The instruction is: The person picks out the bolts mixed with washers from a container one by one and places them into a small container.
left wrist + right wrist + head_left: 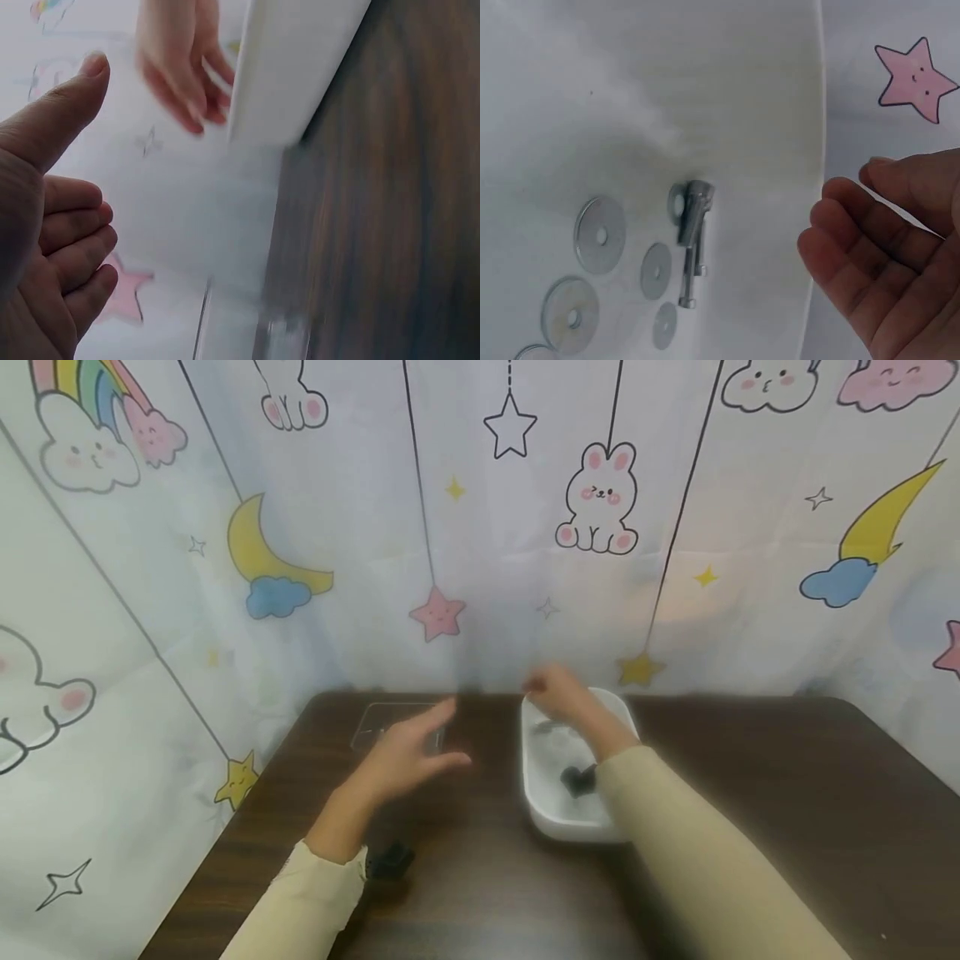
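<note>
My left hand (pixel 401 760) hovers over the table beside a clear plastic box (pixel 365 727). Its thumb stands apart from the relaxed fingers, and the left wrist view shows nothing held. At the far end of a white tub (pixel 534 802), my right hand (pixel 564 693) hangs over the rim with its fingers loosely bent. Nothing shows between those fingers in the right wrist view. Inside the tub lie several flat metal washers (pixel 600 236) and a few metal bolts (pixel 690 255) in a small heap. Small items in the clear box are too blurred to name.
The dark wooden table (pixel 480 877) ends at a white curtain (pixel 480 543) printed with bunnies, stars and moons. Dark objects show at both wrists, one by the left sleeve (pixel 307 893) and one by the right sleeve (pixel 675 810).
</note>
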Motion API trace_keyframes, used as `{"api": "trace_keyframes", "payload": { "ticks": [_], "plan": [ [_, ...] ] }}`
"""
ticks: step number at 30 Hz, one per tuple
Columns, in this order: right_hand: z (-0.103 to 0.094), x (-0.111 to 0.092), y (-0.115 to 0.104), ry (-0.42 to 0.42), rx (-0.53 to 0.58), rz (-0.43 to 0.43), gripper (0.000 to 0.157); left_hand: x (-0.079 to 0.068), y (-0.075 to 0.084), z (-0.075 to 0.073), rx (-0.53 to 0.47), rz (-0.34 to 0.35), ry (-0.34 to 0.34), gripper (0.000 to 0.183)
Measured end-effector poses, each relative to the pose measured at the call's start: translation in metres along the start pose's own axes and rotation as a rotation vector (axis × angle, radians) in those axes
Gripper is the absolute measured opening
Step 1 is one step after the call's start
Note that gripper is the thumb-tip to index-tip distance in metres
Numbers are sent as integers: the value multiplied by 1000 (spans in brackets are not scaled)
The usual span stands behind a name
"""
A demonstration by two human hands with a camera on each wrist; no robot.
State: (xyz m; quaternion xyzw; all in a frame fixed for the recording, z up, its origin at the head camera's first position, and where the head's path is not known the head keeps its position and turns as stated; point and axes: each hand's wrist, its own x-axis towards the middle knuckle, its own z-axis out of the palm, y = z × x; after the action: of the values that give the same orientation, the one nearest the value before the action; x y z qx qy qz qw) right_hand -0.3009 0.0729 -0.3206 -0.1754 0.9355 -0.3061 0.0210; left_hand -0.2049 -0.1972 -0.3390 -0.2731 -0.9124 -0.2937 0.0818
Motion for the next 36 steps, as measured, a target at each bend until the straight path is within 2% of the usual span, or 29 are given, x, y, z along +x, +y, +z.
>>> {"api": "trace_keyframes", "payload": {
  "ticks": [3, 8, 12, 16, 21, 28, 32, 36],
  "plan": [
    [1, 0, 4, -22, 21, 43, 28, 2, 13, 11, -7, 59, -35, 82],
    [5, -2, 11, -62, 26, 86, 18, 3, 32, 30, -35, 98, -108, 82],
    [9, -1, 17, -102, 7, 123, 11, 3, 39, 47, -34, 138, -155, 81],
    [12, -1, 21, -161, -16, 156, 7, 5, 42, 61, -11, 192, -154, 80],
    [15, 0, 22, -222, -69, 192, 22, 3, 45, 71, 29, 168, -154, 76],
    [20, 4, 22, -232, -132, 211, 33, 0, 51, 75, 64, 104, -175, 75],
    [22, 4, 23, -238, -171, 228, 43, 0, 53, 75, 73, 89, -174, 75],
    [23, 2, 21, -234, -189, 220, 45, 0, 55, 75, 71, 85, -174, 75]
  ]
}}
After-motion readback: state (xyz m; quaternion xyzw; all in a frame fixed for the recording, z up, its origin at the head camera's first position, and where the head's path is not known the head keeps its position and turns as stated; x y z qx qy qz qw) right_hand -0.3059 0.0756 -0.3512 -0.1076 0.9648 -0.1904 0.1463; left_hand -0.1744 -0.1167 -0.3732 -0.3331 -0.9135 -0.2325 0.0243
